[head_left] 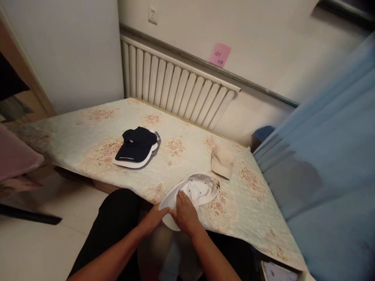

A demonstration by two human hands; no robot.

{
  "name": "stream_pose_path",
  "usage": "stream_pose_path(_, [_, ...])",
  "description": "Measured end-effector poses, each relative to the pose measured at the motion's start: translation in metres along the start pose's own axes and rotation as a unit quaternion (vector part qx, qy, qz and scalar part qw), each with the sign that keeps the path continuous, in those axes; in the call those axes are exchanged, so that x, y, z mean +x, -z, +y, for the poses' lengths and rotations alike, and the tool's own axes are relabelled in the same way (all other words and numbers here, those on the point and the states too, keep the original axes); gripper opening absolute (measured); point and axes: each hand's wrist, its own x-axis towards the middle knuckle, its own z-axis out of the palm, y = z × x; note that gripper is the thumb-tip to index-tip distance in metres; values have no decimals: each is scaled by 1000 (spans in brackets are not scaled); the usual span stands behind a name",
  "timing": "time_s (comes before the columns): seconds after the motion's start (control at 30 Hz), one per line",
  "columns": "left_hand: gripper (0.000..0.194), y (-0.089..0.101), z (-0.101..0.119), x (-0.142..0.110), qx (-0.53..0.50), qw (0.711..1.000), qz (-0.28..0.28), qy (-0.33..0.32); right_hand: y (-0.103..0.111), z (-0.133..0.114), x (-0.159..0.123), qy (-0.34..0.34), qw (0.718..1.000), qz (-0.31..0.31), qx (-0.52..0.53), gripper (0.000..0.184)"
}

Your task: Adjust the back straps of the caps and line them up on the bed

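A white cap [205, 187] lies upturned at the near edge of the bed, its inside facing me and its brim toward me. My left hand [155, 219] is closed on the left edge of the brim, thumb on top. Across the brim and sweatband lies my right hand [186, 212], its fingers stretched out together toward the crown's inside. Its thumb rests on the brim close to my left thumb. To the right, behind the white cap, sits a beige cap [223, 160]. Farther left is a stack with a navy cap [136, 142] on top, over white and grey ones.
A floral-covered bed [187, 136] spans the view, with a radiator [175, 84] along the wall behind it. On the right hangs a blue curtain [331, 164]. An open box [279, 271] stands low at the bottom right. Pink cloth [17, 156] is at the far left.
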Motion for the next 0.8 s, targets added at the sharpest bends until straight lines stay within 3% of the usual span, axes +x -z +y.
stream_pose_path(0.17, [54,4,14,0,59,998,6,-8,1,2,7,16,1000,5,7,70])
stream_pose_path(0.27, [46,10,32,6,177,984,20,-31,2,1,7,16,1000,6,14,74])
stream_pose_path(0.37, [38,7,55,14,340,934,61,-94,0,1,7,12,1000,10,16,78])
stream_pose_path(0.47, [29,-9,76,23,464,870,82,-144,-6,3,9,11,999,22,22,75])
stream_pose_path(0.6, [21,-36,98,40,609,779,106,-103,-12,6,12,13,999,29,37,79])
stream_pose_path(0.67, [22,-43,104,49,636,763,93,-73,-12,6,13,10,999,29,39,83])
stream_pose_path(0.8, [21,-38,107,63,641,763,69,-52,-8,1,15,-15,999,22,28,88])
